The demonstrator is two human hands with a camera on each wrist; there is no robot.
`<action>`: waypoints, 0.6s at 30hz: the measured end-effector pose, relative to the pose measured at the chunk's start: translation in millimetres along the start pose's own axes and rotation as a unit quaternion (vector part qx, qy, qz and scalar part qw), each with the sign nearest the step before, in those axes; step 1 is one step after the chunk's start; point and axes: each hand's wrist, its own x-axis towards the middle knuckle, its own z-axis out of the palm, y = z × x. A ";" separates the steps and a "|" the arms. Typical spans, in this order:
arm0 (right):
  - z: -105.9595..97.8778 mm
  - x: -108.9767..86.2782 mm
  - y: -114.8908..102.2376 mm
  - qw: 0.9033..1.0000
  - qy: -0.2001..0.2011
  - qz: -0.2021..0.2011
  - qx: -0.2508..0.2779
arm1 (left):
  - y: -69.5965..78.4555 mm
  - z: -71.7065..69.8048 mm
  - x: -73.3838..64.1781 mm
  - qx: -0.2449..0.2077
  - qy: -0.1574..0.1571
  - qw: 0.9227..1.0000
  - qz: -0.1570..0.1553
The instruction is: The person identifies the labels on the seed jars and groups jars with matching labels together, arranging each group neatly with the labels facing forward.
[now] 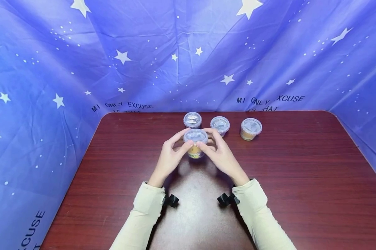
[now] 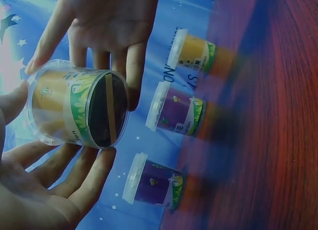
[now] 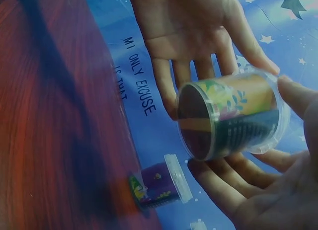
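Observation:
Between both hands, raised off the table, is a clear plastic tub (image 1: 195, 152) with a lid, a yellow band and a printed garden label. My left hand (image 1: 171, 152) grips its left side, thumb toward me and fingers round the far side. From the right, my right hand (image 1: 221, 154) holds it the same way, the two thumbs close together near the lid. The left wrist view shows the tub's dark base (image 2: 107, 111) with a tan strip across it. Just behind the hands stands a purple tub (image 1: 192, 121), partly hidden by the held one.
Another purple tub (image 1: 220, 125) and an orange-yellow tub (image 1: 251, 130) stand to the right in a row, lids on. The dark red wooden table (image 1: 300, 173) ends at a blue star-printed cloth (image 1: 163, 69) behind and at the sides.

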 end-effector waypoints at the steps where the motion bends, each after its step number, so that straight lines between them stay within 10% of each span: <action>1: -1.6 -0.1 0.5 1.000 -0.007 0.000 -0.004 | 0.2 -0.3 -0.2 -0.002 -0.005 1.000 -0.003; 11: -20.4 -3.0 -2.5 0.996 -0.086 0.024 0.013 | 0.7 -1.5 -1.6 -0.030 -0.037 0.999 -0.003; 18: -24.7 -4.9 -3.6 0.998 -0.050 0.028 0.023 | 2.6 2.1 0.8 -0.086 -0.053 0.994 -0.044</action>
